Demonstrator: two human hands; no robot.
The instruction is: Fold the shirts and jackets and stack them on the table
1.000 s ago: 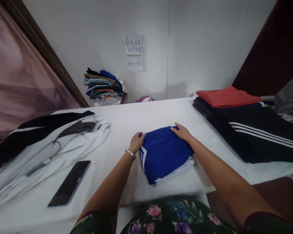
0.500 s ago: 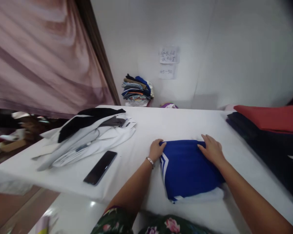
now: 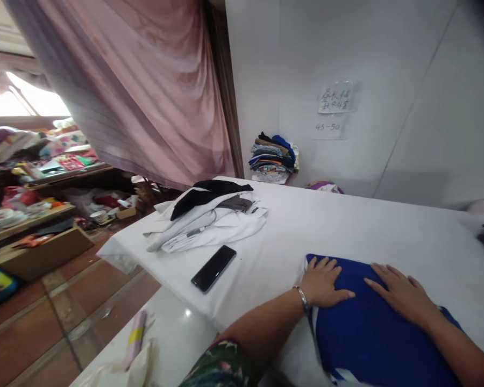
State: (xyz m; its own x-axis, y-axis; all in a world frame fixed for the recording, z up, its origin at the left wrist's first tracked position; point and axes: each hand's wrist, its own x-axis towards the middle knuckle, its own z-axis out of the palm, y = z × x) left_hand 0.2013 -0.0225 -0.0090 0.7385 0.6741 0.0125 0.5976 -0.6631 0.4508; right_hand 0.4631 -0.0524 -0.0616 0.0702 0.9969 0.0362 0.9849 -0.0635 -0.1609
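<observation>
Royal blue and folded, a garment [image 3: 379, 344] is lying on the near right of a white-covered table [image 3: 331, 226], under a person's two hands. The left hand [image 3: 323, 282], extending from a floral sleeve [image 3: 226, 368] and wearing a silver bracelet [image 3: 302, 299], is resting open on the garment's upper left, thumb spread wide. The right hand [image 3: 407, 295] is lying open on the upper right, palm down, fingers outstretched. Farther left, a dark phone [image 3: 213, 269] is lying on the white surface. Just beyond it, a loose heap of white, grey and black clothes [image 3: 210, 217] is covering part of the tabletop. Past the far edge, a stack of folded clothes [image 3: 273, 158] is standing beside a pink curtain [image 3: 157, 80], while two handwritten notes [image 3: 336, 99] are hanging on the pale wall [image 3: 387, 64], the lower reading "45-50."
</observation>
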